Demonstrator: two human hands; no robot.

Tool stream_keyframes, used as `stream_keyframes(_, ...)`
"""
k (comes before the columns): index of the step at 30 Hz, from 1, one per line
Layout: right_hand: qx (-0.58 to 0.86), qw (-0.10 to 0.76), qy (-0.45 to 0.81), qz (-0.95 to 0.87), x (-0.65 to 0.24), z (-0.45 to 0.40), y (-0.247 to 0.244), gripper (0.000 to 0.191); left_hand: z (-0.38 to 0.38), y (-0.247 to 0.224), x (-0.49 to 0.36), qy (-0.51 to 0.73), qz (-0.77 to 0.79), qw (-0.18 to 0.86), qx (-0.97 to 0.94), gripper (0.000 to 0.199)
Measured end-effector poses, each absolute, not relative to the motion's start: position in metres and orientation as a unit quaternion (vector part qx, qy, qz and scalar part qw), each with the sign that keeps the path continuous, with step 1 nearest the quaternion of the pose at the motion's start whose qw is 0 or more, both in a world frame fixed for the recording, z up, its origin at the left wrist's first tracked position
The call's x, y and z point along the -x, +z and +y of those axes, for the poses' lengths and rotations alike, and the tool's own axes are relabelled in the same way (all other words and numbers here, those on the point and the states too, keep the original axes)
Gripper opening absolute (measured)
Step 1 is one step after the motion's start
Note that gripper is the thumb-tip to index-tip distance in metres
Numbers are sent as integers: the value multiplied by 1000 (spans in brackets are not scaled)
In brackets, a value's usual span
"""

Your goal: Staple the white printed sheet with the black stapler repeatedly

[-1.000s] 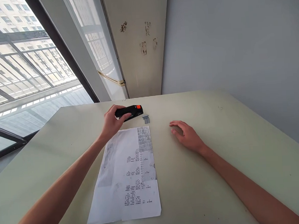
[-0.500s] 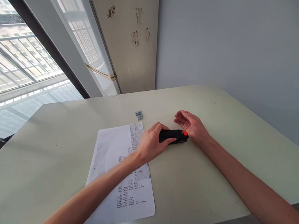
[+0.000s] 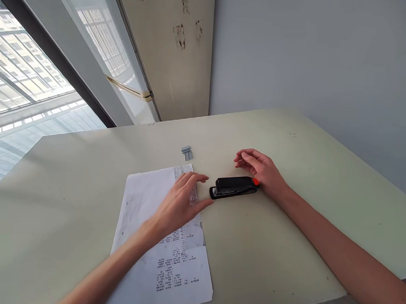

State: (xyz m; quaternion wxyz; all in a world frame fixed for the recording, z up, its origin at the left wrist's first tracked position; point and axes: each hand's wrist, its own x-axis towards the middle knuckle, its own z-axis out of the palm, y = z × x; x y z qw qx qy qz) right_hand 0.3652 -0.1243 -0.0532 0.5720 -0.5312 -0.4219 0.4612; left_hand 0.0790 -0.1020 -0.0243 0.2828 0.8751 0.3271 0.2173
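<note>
While the left hand (image 3: 175, 204) had the black stapler (image 3: 235, 185) in its grip half a second ago, it's let go now: fingers and thumb spread apart, pulled back a bit toward the printed sheet (image 3: 182, 268). Thumb tip is right by the stapler's near end, can't really tell if they're touching. The stapler itself is lying on the table (image 3: 250, 254), just right of the paper, with its red-tipped end up against the base of the right hand (image 3: 264, 173). That right hand looks about the same as before, fingers loosely curled with nothing in them. Little grey staple strips (image 3: 187, 153) haven't moved, they're just past the paper's top edge.

As for the surface, it's pale greenish and smooth, with a few dark specks. Behind it stands a beige panel (image 3: 174, 76) with flaky brown patches, next to a glossy white door with a gold handle (image 3: 128, 88). Plain grey-blue wall (image 3: 303, 45) on the right, and bright window (image 3: 15, 62) on the left showing railings and a building outside.
</note>
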Motion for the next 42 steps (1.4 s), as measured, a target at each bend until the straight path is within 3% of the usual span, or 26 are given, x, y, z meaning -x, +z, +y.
stream_keyframes(7, 570, 533, 437, -448, -359, -130, -49, 31, -104, -33, -33, 205, 323, 237, -893, 37)
stream_keyframes(22, 612, 485, 400, -480, -352, -133, -44, 32, -106, -40, -31, 213, 302, 187, -910, 31)
stream_keyframes(32, 616, 476, 403, -481, -351, -134, -43, 30, -106, -49, -31, 195, 337, 145, -910, 60)
stream_keyframes(42, 615, 477, 401, -483, -352, -134, -44, 28, -107, -51, -31, 190, 339, 125, -913, 55)
